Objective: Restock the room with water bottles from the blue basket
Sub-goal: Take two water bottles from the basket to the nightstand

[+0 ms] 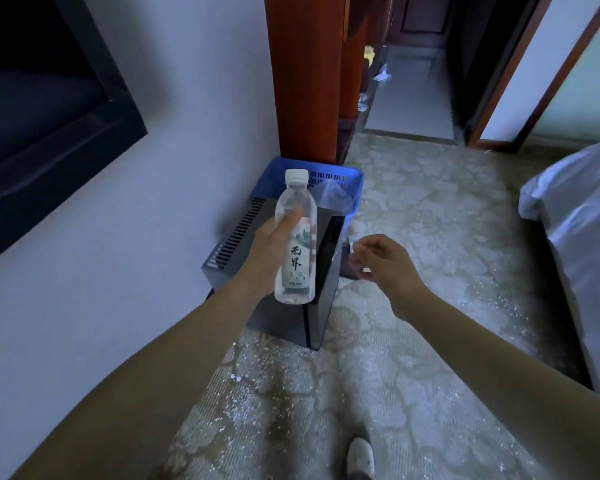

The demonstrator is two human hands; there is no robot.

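Observation:
My left hand (269, 252) grips a clear water bottle (296, 237) with a white cap and a pale green label, holding it upright over a black box. Behind it on the floor stands the blue basket (352, 183), with clear plastic wrapping showing inside it. My right hand (381, 258) hovers to the right of the box with its fingers loosely curled, holding nothing.
A black box-shaped unit (321, 271) with a vented top stands on the patterned carpet against the white wall. A wooden cabinet edge (303, 81) rises behind the basket. A bed with white sheets (575, 216) lies at the right. A dark TV (49, 98) hangs at the left.

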